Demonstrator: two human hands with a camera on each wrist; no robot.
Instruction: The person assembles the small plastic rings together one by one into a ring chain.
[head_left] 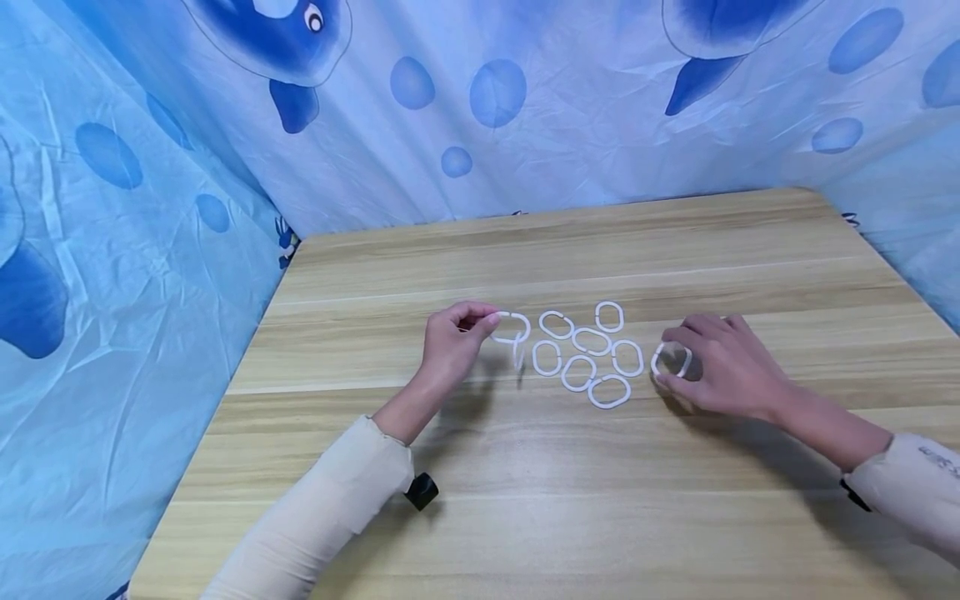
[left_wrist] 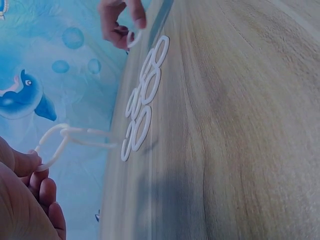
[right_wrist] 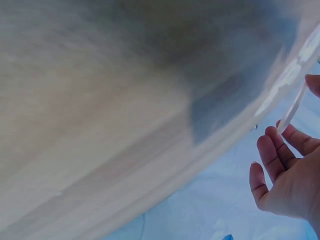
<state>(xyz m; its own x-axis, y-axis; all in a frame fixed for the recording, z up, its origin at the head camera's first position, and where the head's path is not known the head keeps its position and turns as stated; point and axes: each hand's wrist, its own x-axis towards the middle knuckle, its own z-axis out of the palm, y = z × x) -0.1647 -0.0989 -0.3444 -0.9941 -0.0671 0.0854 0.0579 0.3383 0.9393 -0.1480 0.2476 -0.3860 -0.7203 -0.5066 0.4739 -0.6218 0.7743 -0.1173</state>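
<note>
My left hand (head_left: 452,340) pinches one end of a white oval chain link (head_left: 528,326) between thumb and fingers, above the table. A second white link (head_left: 517,358) hangs down, hooked through the first; the left wrist view shows both joined. To the right, my right hand (head_left: 723,367) holds a single white link (head_left: 655,360) between thumb and fingertips. The right wrist view shows that link (right_wrist: 294,109) edge-on, the other fingers spread loosely. Between the hands several loose white links (head_left: 610,406) lie flat on the tabletop in a close cluster.
The wood-grain table (head_left: 525,517) stretches out under both arms. Blue curtains (head_left: 495,158) with whale prints and bubbles hang behind its far edge and along the left side. A small black block (head_left: 422,492) shows at the left sleeve's cuff.
</note>
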